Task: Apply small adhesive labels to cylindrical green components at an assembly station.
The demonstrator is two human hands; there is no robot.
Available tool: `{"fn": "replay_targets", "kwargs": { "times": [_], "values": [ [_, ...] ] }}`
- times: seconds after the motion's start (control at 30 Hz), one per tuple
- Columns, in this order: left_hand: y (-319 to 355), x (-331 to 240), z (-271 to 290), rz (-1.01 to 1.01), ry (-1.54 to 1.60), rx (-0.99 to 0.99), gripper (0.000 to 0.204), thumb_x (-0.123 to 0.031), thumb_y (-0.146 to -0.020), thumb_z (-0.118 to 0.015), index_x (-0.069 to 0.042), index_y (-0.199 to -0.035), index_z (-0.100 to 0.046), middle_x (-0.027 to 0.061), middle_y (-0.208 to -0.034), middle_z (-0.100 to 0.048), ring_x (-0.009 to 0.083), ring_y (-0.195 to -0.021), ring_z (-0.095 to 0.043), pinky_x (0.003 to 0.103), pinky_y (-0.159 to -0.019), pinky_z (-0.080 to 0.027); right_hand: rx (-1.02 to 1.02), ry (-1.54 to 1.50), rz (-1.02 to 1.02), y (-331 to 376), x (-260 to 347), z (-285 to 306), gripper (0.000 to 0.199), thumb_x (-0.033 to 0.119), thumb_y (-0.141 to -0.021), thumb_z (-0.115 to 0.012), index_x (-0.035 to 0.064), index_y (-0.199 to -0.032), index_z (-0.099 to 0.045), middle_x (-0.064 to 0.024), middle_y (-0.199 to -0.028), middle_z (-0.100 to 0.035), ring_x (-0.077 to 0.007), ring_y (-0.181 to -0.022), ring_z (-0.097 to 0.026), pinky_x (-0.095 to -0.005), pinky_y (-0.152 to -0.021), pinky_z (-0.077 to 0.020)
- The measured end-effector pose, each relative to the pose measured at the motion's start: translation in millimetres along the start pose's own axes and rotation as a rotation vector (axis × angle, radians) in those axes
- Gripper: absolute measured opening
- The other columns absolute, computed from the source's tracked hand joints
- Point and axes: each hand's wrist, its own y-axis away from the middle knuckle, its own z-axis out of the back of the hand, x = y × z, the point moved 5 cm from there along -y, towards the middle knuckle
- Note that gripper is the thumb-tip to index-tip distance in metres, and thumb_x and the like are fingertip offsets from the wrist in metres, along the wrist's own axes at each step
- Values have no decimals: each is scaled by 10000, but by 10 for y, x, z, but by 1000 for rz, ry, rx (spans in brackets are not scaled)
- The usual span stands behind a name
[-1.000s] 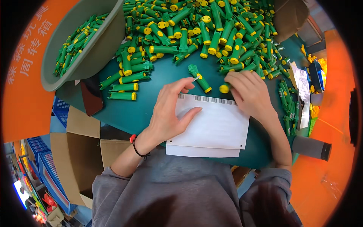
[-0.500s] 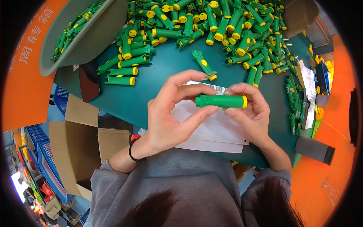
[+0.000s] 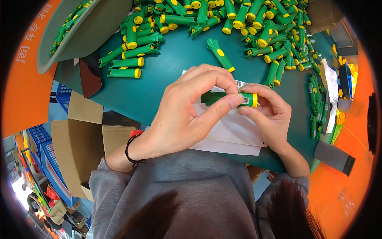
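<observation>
In front of me a green plastic tube (image 3: 250,97) with a yellow end cap lies level between my hands. A small white barcode label shows on its side near the cap. My left hand (image 3: 185,109) reaches across the tube, thumb and fingertips closed on it at the label; those fingers hide its middle. At the capped end, my right hand (image 3: 274,115) grips it between thumb and fingers. Under my hands are white paper sheets (image 3: 230,141), one with a printed barcode. Just beyond, a similar loose tube (image 3: 220,55) lies on the green table (image 3: 167,59).
A large heap of green tubes (image 3: 242,18) covers the far side. Several labelled tubes (image 3: 316,101) lie at the right, near a grey cylinder (image 3: 332,157). A grey-green basin (image 3: 85,38) and dark phone-like slab (image 3: 90,75) stand left, above an open cardboard box (image 3: 75,151).
My left hand has moved right along the tube, and its fingertips now press near the cap. A barcode label now shows on the tube's side, which looked plain before.
</observation>
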Motion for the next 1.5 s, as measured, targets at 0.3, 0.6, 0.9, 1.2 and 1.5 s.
{"fn": "replay_targets", "kwargs": {
  "times": [0.3, 0.6, 0.9, 1.2, 1.5],
  "values": [
    [-25, -1, -74, 7, -35, -15, 76, -68, -914, -735, -37, -968, -692, 80, -1076, -671, 163, -990, -608, 294, -886, -467, -53, 53, 76, 2, 45, -5, 417, -137, -846, -723, -47, -1243, -632, -157, -1287, -611, -244, -1197, -621, -373, -1041, -555],
    [-27, 5, -95, -16, -64, -39, 78, -64, -904, -743, -29, -952, -692, 89, -1069, -674, 161, -959, -616, 286, -864, -475, -108, 69, 43, 12, 43, -3, 423, -112, -818, -764, -46, -1219, -645, -139, -1253, -633, -211, -1167, -623, -341, -1012, -542],
    [-39, -20, -101, -64, -117, -48, 92, -33, -881, -754, -12, -940, -686, 99, -1053, -671, 167, -935, -622, 288, -835, -494, -131, 65, 20, 26, 42, -8, 414, -127, -819, -754, -47, -1211, -649, -147, -1257, -627, -214, -1170, -622, -348, -1018, -539],
    [-29, -40, -131, -70, -143, -62, 96, 11, -859, -745, -7, -922, -675, 100, -1041, -669, 165, -917, -625, 281, -813, -499, -116, 121, 44, 36, 67, -25, 406, -131, -821, -749, -48, -1205, -650, -150, -1249, -627, -215, -1164, -625, -364, -1040, -525],
    [-66, -46, -110, -58, -154, -67, 102, 9, -838, -759, -10, -896, -678, 100, -1036, -677, 167, -913, -634, 283, -808, -504, -97, 128, 57, 16, 84, -10, 418, -140, -821, -741, -48, -1217, -644, -150, -1255, -617, -222, -1170, -624, -373, -1046, -527]
  ]
}}
